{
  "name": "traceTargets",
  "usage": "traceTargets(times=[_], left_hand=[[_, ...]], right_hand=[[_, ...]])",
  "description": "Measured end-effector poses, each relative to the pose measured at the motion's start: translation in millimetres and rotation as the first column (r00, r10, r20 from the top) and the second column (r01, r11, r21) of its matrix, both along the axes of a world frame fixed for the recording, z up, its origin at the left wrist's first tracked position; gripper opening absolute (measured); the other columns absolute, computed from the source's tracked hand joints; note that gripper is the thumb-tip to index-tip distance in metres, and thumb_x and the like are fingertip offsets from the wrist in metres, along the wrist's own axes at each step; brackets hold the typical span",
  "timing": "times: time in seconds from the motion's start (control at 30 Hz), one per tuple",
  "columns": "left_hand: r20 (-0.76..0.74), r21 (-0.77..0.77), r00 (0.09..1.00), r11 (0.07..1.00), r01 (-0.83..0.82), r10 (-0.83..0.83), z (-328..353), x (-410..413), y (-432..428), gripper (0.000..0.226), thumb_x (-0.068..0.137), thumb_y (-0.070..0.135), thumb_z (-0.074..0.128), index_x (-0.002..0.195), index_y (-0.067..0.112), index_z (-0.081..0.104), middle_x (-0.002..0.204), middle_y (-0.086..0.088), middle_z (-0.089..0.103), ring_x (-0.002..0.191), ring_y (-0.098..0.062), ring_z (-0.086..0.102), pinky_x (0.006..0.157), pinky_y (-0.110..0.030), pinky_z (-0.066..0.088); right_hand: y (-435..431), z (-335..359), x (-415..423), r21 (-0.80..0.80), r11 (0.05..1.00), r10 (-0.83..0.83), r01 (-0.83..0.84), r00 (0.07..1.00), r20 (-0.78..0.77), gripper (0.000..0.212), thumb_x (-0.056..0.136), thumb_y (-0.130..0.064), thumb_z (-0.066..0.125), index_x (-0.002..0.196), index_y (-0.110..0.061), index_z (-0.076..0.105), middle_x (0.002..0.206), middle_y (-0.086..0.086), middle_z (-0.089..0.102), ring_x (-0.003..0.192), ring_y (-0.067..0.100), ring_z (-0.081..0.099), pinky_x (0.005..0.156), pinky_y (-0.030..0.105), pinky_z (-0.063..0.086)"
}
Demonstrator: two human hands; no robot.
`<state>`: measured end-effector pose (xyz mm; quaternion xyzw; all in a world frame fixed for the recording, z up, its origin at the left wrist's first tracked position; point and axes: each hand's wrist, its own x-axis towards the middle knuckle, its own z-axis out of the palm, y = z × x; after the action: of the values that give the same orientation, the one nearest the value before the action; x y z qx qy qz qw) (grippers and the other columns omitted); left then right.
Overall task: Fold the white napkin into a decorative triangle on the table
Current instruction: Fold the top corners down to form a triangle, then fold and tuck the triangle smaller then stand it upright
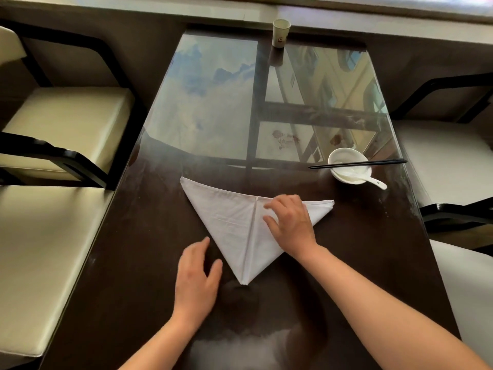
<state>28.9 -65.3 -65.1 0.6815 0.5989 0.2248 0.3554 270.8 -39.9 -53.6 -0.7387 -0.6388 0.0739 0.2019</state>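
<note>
Currently the white napkin (234, 222) lies flat at frame centre on the dark table (360, 263), folded to a downward-pointing triangle with a centre seam. Right hand (292, 222) presses palm-down on the right flap, fingers spread, grip holding nothing (pinning only). Left hand (197, 279) hovers open just left of the lower tip, not clearly touching cloth.

Risks, as judged:
- The table top looks glossy; a sideways push from the right hand could slide the whole napkin and skew the seam.
- Left flap is unpinned, so it may spring open.
- Bowl (349, 166) with spoon (369, 180) and chopsticks (357, 163), right of centre, sits near the napkin's right corner; a wide sweep could knock them.
</note>
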Motion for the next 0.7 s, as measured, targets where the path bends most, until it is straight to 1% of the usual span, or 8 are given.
traceTargets(times=[0.1,0.17,0.3,0.37,0.43,0.53,0.6,0.7], left_hand=[[0.126,-0.304,0.917,0.895,-0.327,0.378,14.8,15.2,46.1,0.061,0.092,0.023,0.066,0.148,0.019,0.042,0.130,-0.003,0.057,0.108,-0.016,0.059,0.094,-0.039,0.052],[0.225,-0.481,0.808,0.783,-0.394,0.545,19.9,24.2,72.4,0.065,0.093,0.021,0.067,0.151,0.016,0.037,0.123,-0.003,0.061,0.102,-0.018,0.062,0.091,-0.042,0.055],[0.241,-0.619,0.666,0.640,-0.454,0.706,21.6,36.1,102.6,0.067,0.089,0.019,0.073,0.147,0.008,0.041,0.116,-0.006,0.061,0.098,-0.022,0.063,0.078,-0.038,0.055],[0.196,-0.672,0.583,0.541,-0.505,0.788,21.1,38.4,109.8,0.056,0.084,0.017,0.079,0.133,0.007,0.056,0.104,-0.004,0.064,0.088,-0.019,0.062,0.073,-0.035,0.051],[0.151,-0.715,0.538,0.468,-0.519,0.829,21.8,41.0,116.9,0.050,0.078,0.016,0.083,0.122,0.005,0.062,0.112,-0.006,0.064,0.084,-0.019,0.059,0.074,-0.036,0.048],[0.103,-0.721,0.555,0.447,-0.530,0.825,22.6,47.9,123.0,0.052,0.075,0.012,0.085,0.119,0.001,0.059,0.118,-0.009,0.058,0.099,-0.026,0.057,0.079,-0.037,0.047],[0.111,-0.702,0.568,0.469,-0.536,0.815,21.2,54.2,124.4,0.031,0.076,0.008,0.084,0.097,0.006,0.061,0.106,-0.007,0.056,0.091,-0.025,0.056,0.078,-0.034,0.046],[0.124,-0.609,0.627,0.558,-0.564,0.770,18.2,63.5,123.1,0.022,0.077,0.008,0.082,0.086,0.011,0.062,0.094,-0.005,0.058,0.084,-0.024,0.055,0.076,-0.032,0.046]], right_hand=[[-24.3,-3.7,-0.5,-0.026,0.999,-0.021,0.022,0.999,0.037,0.018,0.082,-0.016,0.077,0.099,-0.014,0.073,0.097,0.002,0.067,0.093,0.030,0.058,0.076,0.043,0.049],[-31.4,-6.0,-1.7,-0.025,0.999,-0.027,0.028,0.999,0.036,0.017,0.082,-0.015,0.078,0.098,-0.015,0.073,0.097,0.001,0.066,0.092,0.028,0.058,0.076,0.041,0.048],[-36.7,-7.4,-3.6,-0.004,0.999,-0.036,0.036,0.999,0.011,0.017,0.082,-0.015,0.076,0.099,-0.015,0.072,0.102,0.000,0.067,0.095,0.025,0.059,0.080,0.039,0.047],[-39.8,-9.1,-3.2,-0.028,0.999,-0.035,0.035,0.999,0.017,0.019,0.082,-0.018,0.077,0.100,-0.015,0.072,0.106,0.002,0.066,0.098,0.025,0.059,0.084,0.040,0.049],[-42.8,-12.1,-2.1,-0.077,0.997,-0.024,0.025,1.000,0.020,0.017,0.085,-0.022,0.074,0.101,-0.015,0.071,0.111,0.003,0.064,0.101,0.026,0.058,0.089,0.041,0.048],[-45.5,-15.6,-0.4,-0.129,0.991,-0.022,0.020,1.000,-0.012,0.018,0.089,-0.026,0.069,0.102,-0.015,0.069,0.119,0.004,0.060,0.107,0.026,0.054,0.095,0.040,0.045],[-45.7,-16.1,0.1,-0.131,0.991,-0.021,0.019,1.000,-0.018,0.019,0.089,-0.027,0.068,0.103,-0.015,0.069,0.120,0.004,0.060,0.108,0.026,0.054,0.097,0.040,0.045],[-45.0,-15.4,0.8,-0.145,0.989,-0.021,0.017,0.999,-0.029,0.020,0.090,-0.029,0.066,0.105,-0.016,0.068,0.122,0.003,0.059,0.111,0.025,0.052,0.099,0.039,0.043]])
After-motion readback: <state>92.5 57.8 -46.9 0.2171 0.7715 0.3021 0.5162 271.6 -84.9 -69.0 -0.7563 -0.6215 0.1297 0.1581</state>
